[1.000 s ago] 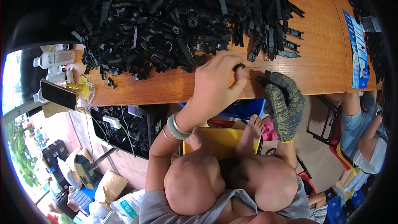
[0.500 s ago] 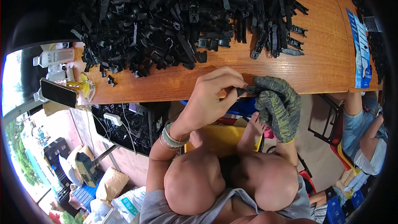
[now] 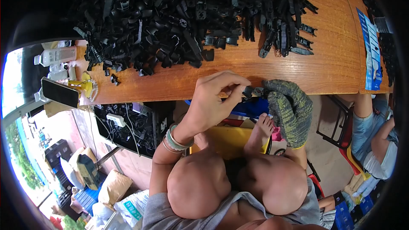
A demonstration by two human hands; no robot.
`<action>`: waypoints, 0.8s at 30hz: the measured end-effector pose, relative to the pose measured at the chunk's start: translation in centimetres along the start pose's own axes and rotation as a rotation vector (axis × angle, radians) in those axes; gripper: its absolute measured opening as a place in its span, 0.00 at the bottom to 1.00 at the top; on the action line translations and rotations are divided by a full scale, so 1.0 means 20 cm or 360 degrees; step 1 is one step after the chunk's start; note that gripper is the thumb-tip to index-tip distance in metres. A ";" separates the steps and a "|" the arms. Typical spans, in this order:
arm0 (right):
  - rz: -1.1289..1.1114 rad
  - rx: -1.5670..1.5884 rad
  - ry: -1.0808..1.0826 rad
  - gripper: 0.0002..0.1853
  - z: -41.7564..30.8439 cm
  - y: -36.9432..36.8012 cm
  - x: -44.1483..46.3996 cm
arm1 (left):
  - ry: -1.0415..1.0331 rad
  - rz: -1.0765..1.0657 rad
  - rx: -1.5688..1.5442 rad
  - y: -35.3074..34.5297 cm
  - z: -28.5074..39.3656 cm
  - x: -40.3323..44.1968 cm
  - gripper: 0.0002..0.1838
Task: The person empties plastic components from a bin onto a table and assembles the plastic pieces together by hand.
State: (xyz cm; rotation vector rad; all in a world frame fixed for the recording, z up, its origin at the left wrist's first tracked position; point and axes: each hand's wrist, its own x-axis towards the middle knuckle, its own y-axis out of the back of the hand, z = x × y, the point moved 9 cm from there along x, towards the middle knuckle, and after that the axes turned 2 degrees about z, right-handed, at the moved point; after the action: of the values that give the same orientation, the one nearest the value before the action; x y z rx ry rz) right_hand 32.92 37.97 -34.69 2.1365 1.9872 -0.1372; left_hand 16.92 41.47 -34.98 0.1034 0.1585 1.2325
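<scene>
Bare, with bracelets at the wrist, my left hand (image 3: 217,100) pinches a small black plastic piece (image 3: 247,92) between thumb and fingertips. My right hand (image 3: 290,110), in a dark grey and yellow knitted glove, is closed on a black plastic part (image 3: 258,91) whose end sticks out toward the left hand. The two pieces meet or nearly meet above the table's front edge. Beyond the hands, a large heap of black plastic parts (image 3: 162,25) covers much of the wooden table (image 3: 328,51). Longer black clips (image 3: 283,38) lie at the heap's right side.
A phone on a yellow stand (image 3: 60,92) and a bottle (image 3: 57,56) are at the left. Below the table are a bin of black parts (image 3: 128,130), a yellow container (image 3: 228,142) and a blue one (image 3: 251,108). A blue leaflet (image 3: 370,55) and a seated person (image 3: 375,136) are at right.
My left hand has come back from near the heap's edge with a small black piece and moved down beside the gloved hand. The pieces in both hands have come together.
</scene>
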 end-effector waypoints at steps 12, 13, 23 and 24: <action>-0.0068 -0.0116 0.0009 0.10 0.00 -0.04 -0.02 | -0.0075 0.0121 0.0057 0.02 0.06 -0.02 0.08; -0.0068 -0.0116 0.0010 0.10 0.01 -0.04 -0.01 | -0.0076 0.0121 0.0058 0.02 0.06 -0.02 0.08; -0.0126 -0.0855 0.0838 0.11 -0.13 -0.14 -0.10 | -0.0059 0.0276 0.0287 -0.03 0.02 -0.02 0.18; -0.0141 -0.0939 0.0903 0.10 -0.12 -0.16 -0.13 | -0.0008 0.0311 0.0265 -0.04 0.03 -0.04 0.19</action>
State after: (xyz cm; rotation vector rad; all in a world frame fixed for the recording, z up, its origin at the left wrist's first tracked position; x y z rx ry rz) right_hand 29.35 36.22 -32.02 1.8061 2.0289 1.0129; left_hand 17.54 40.53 -34.43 0.2718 0.2517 1.4125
